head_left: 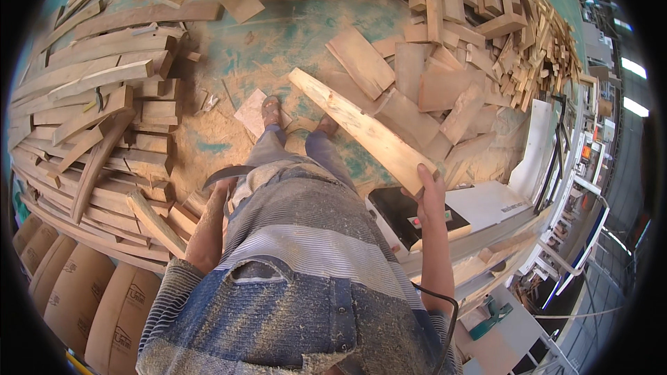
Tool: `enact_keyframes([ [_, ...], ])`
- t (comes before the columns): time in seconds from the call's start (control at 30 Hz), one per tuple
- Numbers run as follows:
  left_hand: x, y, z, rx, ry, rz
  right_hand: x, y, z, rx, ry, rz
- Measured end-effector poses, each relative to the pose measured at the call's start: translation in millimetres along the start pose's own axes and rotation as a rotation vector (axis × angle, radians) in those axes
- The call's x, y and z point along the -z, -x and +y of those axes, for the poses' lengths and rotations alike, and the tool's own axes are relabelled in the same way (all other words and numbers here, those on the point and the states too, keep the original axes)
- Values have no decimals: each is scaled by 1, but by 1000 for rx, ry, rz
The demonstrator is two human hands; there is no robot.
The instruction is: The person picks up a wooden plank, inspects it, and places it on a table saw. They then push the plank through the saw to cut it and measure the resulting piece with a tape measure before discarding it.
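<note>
My right hand [429, 186] is closed around the near end of a long pale wooden board [361, 125]. The board slants away to the upper left, its far end over the floor near my feet. Down at my left side, my left hand [224, 189] is closed, with a dark, curved, blade-like piece [228, 175] sticking out of it to the left. What part of it I grip is hidden. Below my right hand is a black panel [396, 212] with red and green buttons.
Long timbers [149, 107] are stacked at the left, above several brown cartons [125, 309]. Loose offcuts [445, 87] lie heaped at the right and far side. Sawdust [215, 125] covers much of the green floor. A white machine [486, 205] stands at my right.
</note>
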State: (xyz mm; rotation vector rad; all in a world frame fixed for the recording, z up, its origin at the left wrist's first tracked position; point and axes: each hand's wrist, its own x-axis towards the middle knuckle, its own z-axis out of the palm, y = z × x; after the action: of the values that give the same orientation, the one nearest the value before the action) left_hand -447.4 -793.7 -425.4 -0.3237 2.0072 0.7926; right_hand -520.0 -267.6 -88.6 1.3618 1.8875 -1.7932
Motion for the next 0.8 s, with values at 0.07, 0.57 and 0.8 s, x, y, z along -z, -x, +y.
enact_keyframes([
  [0.07, 4, -3, 0, -6, -4, 1, -4, 4, 1, 23, 10, 6],
  [0.57, 17, -18, 11, -52, 1, -8, 3, 0, 31, 98, -31, 66],
  [0.8, 17, -30, 33, -120, 41, 19, -1, -1, 18, 111, 7, 108],
])
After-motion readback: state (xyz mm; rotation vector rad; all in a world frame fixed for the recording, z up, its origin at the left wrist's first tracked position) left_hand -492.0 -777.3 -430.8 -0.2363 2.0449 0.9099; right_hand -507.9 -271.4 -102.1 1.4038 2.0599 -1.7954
